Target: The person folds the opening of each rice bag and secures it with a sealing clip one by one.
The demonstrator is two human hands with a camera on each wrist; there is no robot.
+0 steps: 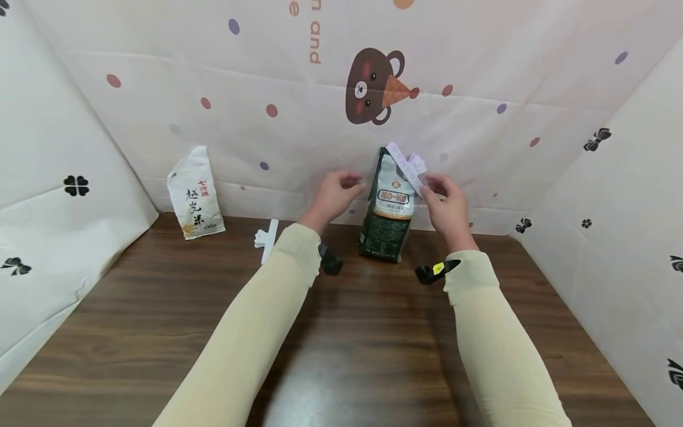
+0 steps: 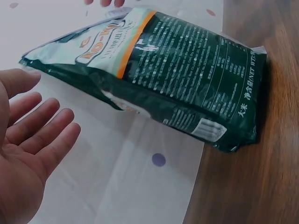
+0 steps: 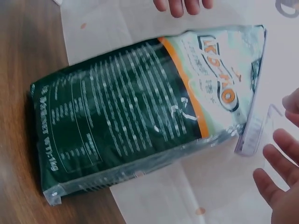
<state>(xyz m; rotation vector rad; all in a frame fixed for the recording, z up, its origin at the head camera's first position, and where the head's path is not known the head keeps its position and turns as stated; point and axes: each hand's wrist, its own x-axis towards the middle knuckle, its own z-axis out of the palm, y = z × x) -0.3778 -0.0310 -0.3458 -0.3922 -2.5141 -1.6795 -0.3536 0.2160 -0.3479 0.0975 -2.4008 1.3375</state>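
A green and white rice bag (image 1: 388,207) stands upright on the table against the wall sheet. Across its slanted top runs a pale purple bag clip (image 1: 405,168), whose long bar also shows in the right wrist view. To the left of the bag is my left hand (image 1: 335,196), its fingers loosely bent and apart from the bag in the left wrist view (image 2: 32,140). My right hand (image 1: 447,204) is beside the lower end of the clip, with relaxed, spread fingers (image 3: 275,158) and nothing between them.
Farther left, a white rice bag (image 1: 196,196) leans against the patterned sheet (image 1: 299,142). A white clip (image 1: 269,240) lies on the wooden table (image 1: 341,356) near my left forearm. Sheets rise at the back and on both sides.
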